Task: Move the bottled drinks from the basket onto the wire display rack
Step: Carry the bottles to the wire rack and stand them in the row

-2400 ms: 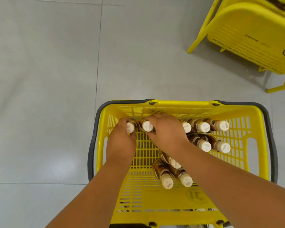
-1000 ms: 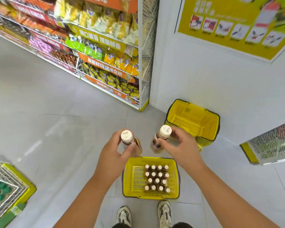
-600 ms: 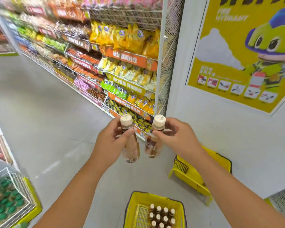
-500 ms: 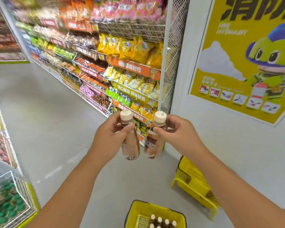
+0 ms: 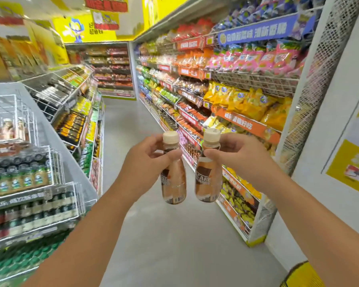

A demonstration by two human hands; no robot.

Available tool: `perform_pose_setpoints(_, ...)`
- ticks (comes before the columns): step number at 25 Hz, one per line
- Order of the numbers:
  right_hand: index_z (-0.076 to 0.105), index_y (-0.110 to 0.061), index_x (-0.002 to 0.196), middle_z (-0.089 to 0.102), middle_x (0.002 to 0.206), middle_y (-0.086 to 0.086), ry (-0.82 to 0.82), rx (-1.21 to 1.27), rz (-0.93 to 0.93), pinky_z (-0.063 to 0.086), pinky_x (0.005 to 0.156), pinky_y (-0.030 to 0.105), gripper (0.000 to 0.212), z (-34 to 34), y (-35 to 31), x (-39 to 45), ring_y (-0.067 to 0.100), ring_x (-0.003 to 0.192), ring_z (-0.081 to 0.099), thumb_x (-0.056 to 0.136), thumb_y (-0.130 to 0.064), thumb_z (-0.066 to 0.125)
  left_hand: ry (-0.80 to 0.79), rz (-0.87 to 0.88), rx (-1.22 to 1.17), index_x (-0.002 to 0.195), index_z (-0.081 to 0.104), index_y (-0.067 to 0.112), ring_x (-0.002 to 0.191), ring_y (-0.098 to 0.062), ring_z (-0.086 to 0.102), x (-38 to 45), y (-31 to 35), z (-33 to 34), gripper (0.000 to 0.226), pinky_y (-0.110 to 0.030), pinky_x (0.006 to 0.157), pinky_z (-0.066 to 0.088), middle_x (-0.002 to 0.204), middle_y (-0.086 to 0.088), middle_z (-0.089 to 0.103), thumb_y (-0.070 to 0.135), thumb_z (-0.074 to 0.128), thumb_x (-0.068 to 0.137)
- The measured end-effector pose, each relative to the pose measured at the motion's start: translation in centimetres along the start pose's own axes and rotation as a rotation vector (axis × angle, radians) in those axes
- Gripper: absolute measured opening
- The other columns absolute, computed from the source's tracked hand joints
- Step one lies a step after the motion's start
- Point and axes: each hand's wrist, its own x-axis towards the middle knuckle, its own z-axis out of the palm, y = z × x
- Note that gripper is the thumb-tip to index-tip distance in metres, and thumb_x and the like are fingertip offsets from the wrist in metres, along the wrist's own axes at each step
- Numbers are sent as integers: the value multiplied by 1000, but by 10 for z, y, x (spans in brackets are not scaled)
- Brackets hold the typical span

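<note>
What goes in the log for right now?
left hand: holds bottle | right hand: holds second bottle | rack: left, not reached

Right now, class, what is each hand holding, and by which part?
The left hand grips one coffee bottle at its neck, below the cap. The right hand grips a second coffee bottle likewise.

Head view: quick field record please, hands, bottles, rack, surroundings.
left hand: grips the left coffee bottle near its neck
right hand: grips the right coffee bottle near its neck
bottles: upright, side by side, cream caps, held above the aisle floor
wire display rack: at left, stocked with bottled drinks
snack shelves: at right
basket: only a yellow corner in view
</note>
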Motion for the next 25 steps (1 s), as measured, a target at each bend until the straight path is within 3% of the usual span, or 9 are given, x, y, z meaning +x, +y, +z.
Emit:
perform_pose_setpoints(4,81,-24,104,80,98,-1,-109,55,-50,57,98,51,19,81,-21,35,24,99,76,86,-17,81,133,-16,60,115,71,35,99,-17,74,-2,-3,-87,34,-51,92,59,109,12,76,27,83,84)
perform_pose_setpoints(13,81,-22,102,81,95,0,-283,151,-92,56,99,52,17,349,-93,99,25,97,75,87,-16,80,307,-68,186,107,70,42,93,-3,73,-25,-46,-352,29,-39,91,60,105,20,75,29,83,84)
perform_pose_setpoints(18,81,-23,94,80,89,-2,-354,193,-113,59,93,50,9,483,-130,130,20,86,76,87,-18,80,384,-109,260,107,71,41,98,-3,72,-36,-58,-489,27,-40,94,59,104,18,77,30,82,85)
perform_pose_setpoints(22,80,-21,100,80,93,1,-436,209,-109,60,84,39,14,564,-143,153,25,93,75,86,-23,81,478,-127,281,111,72,37,94,0,71,-39,-77,-571,27,-31,83,58,103,20,76,31,81,86)
perform_pose_setpoints(25,81,-21,98,80,94,5,-468,217,-90,60,87,46,13,615,-142,176,30,94,74,86,-23,82,550,-153,284,112,73,35,90,4,70,-32,-100,-615,27,-25,79,54,101,21,76,30,80,87)
